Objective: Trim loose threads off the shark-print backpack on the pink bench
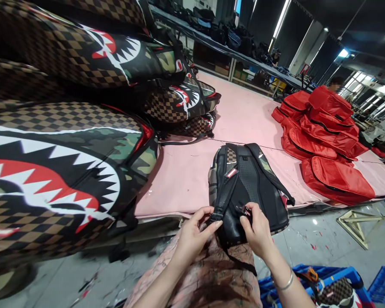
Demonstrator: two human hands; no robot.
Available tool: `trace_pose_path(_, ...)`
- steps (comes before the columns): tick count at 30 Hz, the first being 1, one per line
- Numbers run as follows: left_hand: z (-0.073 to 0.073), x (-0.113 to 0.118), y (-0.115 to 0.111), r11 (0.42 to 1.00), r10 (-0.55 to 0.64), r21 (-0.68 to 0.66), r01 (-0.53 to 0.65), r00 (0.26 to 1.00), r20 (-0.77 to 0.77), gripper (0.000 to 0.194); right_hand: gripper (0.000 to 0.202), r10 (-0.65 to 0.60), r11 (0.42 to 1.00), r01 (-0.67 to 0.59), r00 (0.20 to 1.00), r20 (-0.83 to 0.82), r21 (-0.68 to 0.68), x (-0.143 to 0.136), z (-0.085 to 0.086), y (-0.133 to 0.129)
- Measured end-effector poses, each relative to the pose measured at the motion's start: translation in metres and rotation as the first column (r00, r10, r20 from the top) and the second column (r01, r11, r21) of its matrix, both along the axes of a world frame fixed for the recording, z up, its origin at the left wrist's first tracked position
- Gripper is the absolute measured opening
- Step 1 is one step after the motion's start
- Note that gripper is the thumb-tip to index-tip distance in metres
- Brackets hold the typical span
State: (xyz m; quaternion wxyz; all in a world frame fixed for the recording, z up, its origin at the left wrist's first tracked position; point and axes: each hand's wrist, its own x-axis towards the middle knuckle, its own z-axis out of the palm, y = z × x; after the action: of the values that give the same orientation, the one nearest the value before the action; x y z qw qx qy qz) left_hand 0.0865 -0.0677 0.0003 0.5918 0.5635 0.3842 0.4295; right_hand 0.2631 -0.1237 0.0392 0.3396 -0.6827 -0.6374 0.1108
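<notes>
Backpack [247, 188], black mesh back panel facing up, camouflage and checker sides; lies at the near edge of the pink tabletop [244, 119], its lower end overhanging toward the person's lap, directly between and under both hands. Left hand [192, 235]: fingers [208, 211] curled and pinched closed on the lower end of the backpack's left shoulder strap [226, 188], at the strap's bottom fitting. Right hand [258, 231]: fingers [248, 211] bent closed around a small dark piece at the bottom of the back panel; what that piece is cannot be told. A silver bangle [287, 282] sits on the right wrist. The two hands are near each other, not touching. Left of the backpack: stacked shark-mouth backpacks [67, 171], checker and camouflage print, the pile running back along the tabletop. Right, well apart: a heap of red bags [327, 141] on the same tabletop, with another person partly seen behind it. Lower right, on the floor: a blue crate [340, 273] holding a checkered bag.
</notes>
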Motion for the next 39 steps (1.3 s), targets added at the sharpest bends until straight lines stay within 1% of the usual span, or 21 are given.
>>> trace_pose_path(3,-0.001,0.001,0.0,1.0,0.003,0.0,-0.003,0.999,-0.035,0.044,0.014,0.135,0.981,-0.145,0.987,0.09,0.125,0.002,0.008,0.006)
trace_pose_path(5,0.0,0.003,0.0,1.0,0.006,-0.003,-0.007,0.999,-0.05,0.043,0.013,0.2,0.962,-0.215,0.974,0.107,0.165,0.004,0.011,0.009)
trace_pose_path(8,0.002,0.005,0.0,1.0,0.02,0.0,-0.02,0.999,-0.046,0.042,0.016,0.269,0.939,-0.296,0.95,0.158,0.178,0.008,0.013,0.014)
trace_pose_path(12,0.003,0.006,0.001,1.0,0.009,0.023,-0.008,0.998,-0.056,0.041,0.016,0.31,0.922,-0.35,0.924,0.225,0.167,0.014,0.015,0.019)
trace_pose_path(16,0.0,0.006,0.002,0.999,0.013,0.053,-0.007,0.994,-0.104,0.041,0.016,0.319,0.92,-0.365,0.908,0.273,0.142,0.016,0.016,0.02)
trace_pose_path(19,0.001,0.006,0.002,0.999,0.013,0.047,-0.007,0.991,-0.131,0.041,0.014,0.309,0.927,-0.351,0.915,0.26,0.134,0.016,0.013,0.018)
trace_pose_path(23,0.006,0.007,0.001,0.998,-0.012,0.056,0.018,0.993,-0.118,0.039,0.011,0.26,0.939,-0.287,0.953,0.153,0.191,0.017,0.006,0.016)
trace_pose_path(26,0.009,0.008,0.0,0.998,-0.015,0.059,0.021,0.994,-0.109,0.037,0.011,0.246,0.944,-0.258,0.966,0.08,0.206,0.018,0.006,0.015)
trace_pose_path(28,0.01,0.009,0.0,0.999,-0.009,0.049,0.014,0.994,-0.105,0.039,0.012,0.272,0.935,-0.286,0.958,0.094,0.21,0.017,0.009,0.017)
trace_pose_path(31,0.01,0.01,0.0,1.0,-0.009,0.024,0.011,0.994,-0.106,0.042,0.01,0.302,0.915,-0.337,0.936,0.18,0.22,0.017,0.012,0.021)
trace_pose_path(33,0.011,0.01,0.0,1.0,-0.014,0.01,0.015,0.994,-0.106,0.043,0.01,0.306,0.908,-0.35,0.929,0.207,0.228,0.017,0.011,0.023)
trace_pose_path(36,0.012,0.009,0.0,1.0,-0.025,0.008,0.026,0.995,-0.101,0.041,0.008,0.294,0.911,-0.323,0.945,0.145,0.257,0.018,0.007,0.024)
trace_pose_path(39,0.012,0.008,0.001,0.999,-0.033,0.028,0.037,0.994,-0.103,0.039,0.009,0.316,0.913,-0.326,0.946,0.078,0.247,0.018,0.006,0.025)
